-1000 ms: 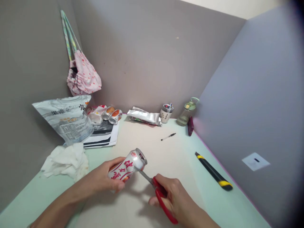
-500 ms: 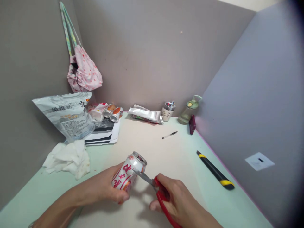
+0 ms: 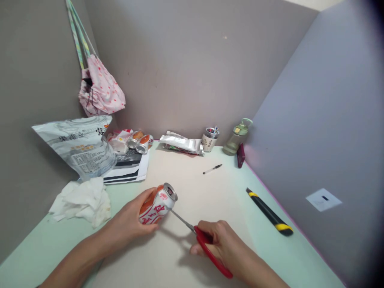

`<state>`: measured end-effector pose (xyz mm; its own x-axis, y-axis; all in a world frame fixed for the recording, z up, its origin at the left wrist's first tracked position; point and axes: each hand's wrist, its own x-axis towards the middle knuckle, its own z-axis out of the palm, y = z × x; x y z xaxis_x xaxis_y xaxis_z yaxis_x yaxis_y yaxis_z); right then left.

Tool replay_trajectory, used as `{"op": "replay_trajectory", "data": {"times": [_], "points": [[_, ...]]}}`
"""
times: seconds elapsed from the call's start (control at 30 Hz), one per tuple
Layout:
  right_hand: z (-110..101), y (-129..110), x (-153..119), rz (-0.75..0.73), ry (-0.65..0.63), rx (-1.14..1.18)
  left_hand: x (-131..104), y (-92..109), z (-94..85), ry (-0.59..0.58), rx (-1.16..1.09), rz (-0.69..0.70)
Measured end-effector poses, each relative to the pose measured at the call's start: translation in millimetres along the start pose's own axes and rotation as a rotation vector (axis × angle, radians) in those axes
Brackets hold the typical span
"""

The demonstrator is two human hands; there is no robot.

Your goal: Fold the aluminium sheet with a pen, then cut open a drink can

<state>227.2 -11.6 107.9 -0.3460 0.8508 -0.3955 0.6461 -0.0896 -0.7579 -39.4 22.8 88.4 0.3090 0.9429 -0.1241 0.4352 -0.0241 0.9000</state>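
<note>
My left hand (image 3: 130,220) grips a white drink can (image 3: 156,204) with red characters, lying on its side with its open top facing right. My right hand (image 3: 223,244) holds red-handled scissors (image 3: 201,240). Their metal blades point up-left and the tips touch the can just under its rim. Both hands hover low over the beige mat (image 3: 192,188) near the desk's front edge.
A black and yellow utility knife (image 3: 269,211) lies at the right. A pen (image 3: 212,169), pen cup (image 3: 209,139), green bottle (image 3: 235,141) and foil packet (image 3: 181,142) sit at the back. Crumpled tissue (image 3: 81,200), a printed bag (image 3: 79,146) and two cans (image 3: 140,143) are left.
My left hand has turned the can so more of its orange side shows and shifted it slightly left. The scissors' tips stay at the can's rim, with my right hand drawn a little lower.
</note>
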Motion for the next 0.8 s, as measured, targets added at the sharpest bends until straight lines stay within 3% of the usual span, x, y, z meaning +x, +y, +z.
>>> {"op": "replay_trajectory", "data": {"times": [0.3,0.53,0.8], "points": [[5,6,8,-0.140,0.097,-0.192,-5,4,-7.6,-0.100,-0.153,0.045],[9,11,9,-0.177,0.069,-0.165,-6,7,-6.7,-0.141,-0.210,0.007],[8,-5,-1,-0.168,0.038,-0.166,-5,6,-5.9,-0.143,-0.250,-0.025]]}}
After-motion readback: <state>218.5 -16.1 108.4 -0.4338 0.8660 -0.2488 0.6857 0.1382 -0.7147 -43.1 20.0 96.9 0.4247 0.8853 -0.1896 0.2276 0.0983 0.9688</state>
